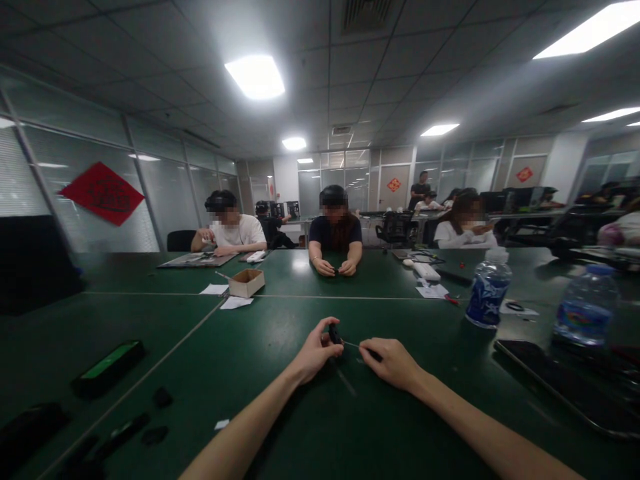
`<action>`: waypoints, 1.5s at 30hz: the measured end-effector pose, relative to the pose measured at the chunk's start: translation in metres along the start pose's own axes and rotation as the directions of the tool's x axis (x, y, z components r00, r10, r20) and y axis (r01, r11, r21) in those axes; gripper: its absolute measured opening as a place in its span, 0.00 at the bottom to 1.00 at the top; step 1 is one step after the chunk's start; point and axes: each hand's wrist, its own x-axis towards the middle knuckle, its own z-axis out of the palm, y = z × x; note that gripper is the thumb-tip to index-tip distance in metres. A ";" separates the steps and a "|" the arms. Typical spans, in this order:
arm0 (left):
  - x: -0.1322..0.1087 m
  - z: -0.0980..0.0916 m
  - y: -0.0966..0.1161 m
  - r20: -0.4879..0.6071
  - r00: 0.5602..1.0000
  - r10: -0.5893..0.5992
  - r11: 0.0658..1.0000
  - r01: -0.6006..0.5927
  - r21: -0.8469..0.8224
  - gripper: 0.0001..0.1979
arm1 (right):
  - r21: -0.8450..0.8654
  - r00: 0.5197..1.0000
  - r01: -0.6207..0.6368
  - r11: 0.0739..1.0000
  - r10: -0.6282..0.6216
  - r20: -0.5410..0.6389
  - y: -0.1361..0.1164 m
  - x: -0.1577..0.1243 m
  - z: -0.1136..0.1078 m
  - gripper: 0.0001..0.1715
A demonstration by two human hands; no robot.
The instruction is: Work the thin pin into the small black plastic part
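Over the green tabletop [280, 387], my left hand [316, 352] pinches a small black part [335, 333] between thumb and fingers, holding it tilted. My right hand [390, 362] is closed round a screwdriver [351, 344] with a thin metal shaft. Its shaft points left and its tip meets or nearly meets the black part; contact is too small to tell. Most of the screwdriver's handle is hidden inside my right fist. Both forearms reach in from the bottom edge.
Left lie a green-and-black case [110, 365] and several black pieces [155, 435]. Right are a phone [565, 383] and two water bottles [489, 290]. Farther off stands an open cardboard box [247, 283] near papers. Across the table a person [335, 230] handles something small; others sit around.
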 end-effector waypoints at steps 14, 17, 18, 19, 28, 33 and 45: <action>0.000 0.000 0.001 0.007 1.000 0.009 0.999 -0.010 0.038 0.32 | -0.009 1.000 0.016 1.000 -0.016 0.012 0.001 -0.001 0.000 0.17; 0.000 0.000 0.001 0.016 1.000 0.010 0.999 -0.011 0.037 0.31 | -0.008 1.000 0.011 1.000 -0.011 0.020 -0.002 0.000 -0.002 0.16; 0.000 -0.001 0.001 0.016 1.000 0.012 0.999 -0.012 0.032 0.31 | -0.010 1.000 0.010 1.000 -0.010 0.022 -0.002 0.000 -0.003 0.16; 0.000 -0.001 0.001 0.016 1.000 0.015 1.000 -0.015 0.026 0.31 | -0.014 1.000 0.010 1.000 -0.010 0.024 -0.003 0.000 -0.003 0.16; 0.004 -0.003 -0.005 -0.004 1.000 0.007 0.999 -0.007 -0.040 0.27 | -0.030 1.000 0.006 1.000 -0.006 0.004 -0.003 0.001 -0.003 0.17; 0.004 -0.004 -0.007 -0.011 0.999 0.051 0.998 -0.052 -0.045 0.31 | -0.019 1.000 0.005 1.000 -0.005 0.001 -0.002 0.000 -0.003 0.17; 0.006 -0.002 -0.006 -0.071 0.996 0.052 0.996 -0.056 -0.066 0.22 | -0.034 1.000 0.016 0.999 -0.016 0.022 -0.001 0.000 -0.002 0.17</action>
